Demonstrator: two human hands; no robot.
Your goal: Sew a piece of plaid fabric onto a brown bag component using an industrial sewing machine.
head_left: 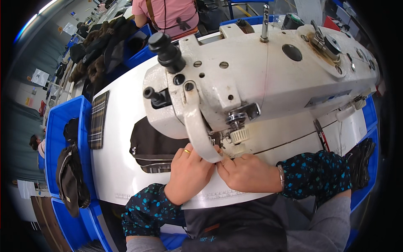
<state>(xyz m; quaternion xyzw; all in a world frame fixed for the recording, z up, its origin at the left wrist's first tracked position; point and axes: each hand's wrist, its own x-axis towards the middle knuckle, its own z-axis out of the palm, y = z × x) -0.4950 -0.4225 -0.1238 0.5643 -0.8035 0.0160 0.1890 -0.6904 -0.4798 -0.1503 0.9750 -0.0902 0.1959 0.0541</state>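
A white sewing machine (252, 75) stands over the worktable, with its curved lever (197, 126) hanging down in front of the needle area. Under its head lies a black fabric bag (153, 140) with a silver zipper and a strip of plaid along its near edge. My left hand (189, 171), wearing a gold ring, has its fingers closed on the right end of this bag. Right beside it, my right hand (247, 171) is closed in a pinch, its fingertips meeting the left ones below the lever. What the right fingertips hold is hidden.
Left of the white table (117, 168) are blue bins (86, 126) with black bags (72, 180). Folded plaid fabric (99, 119) lies at the table's left edge. Dark-bladed scissors or snips (322, 136) rest on the right. A person in pink (172, 19) sits beyond the machine.
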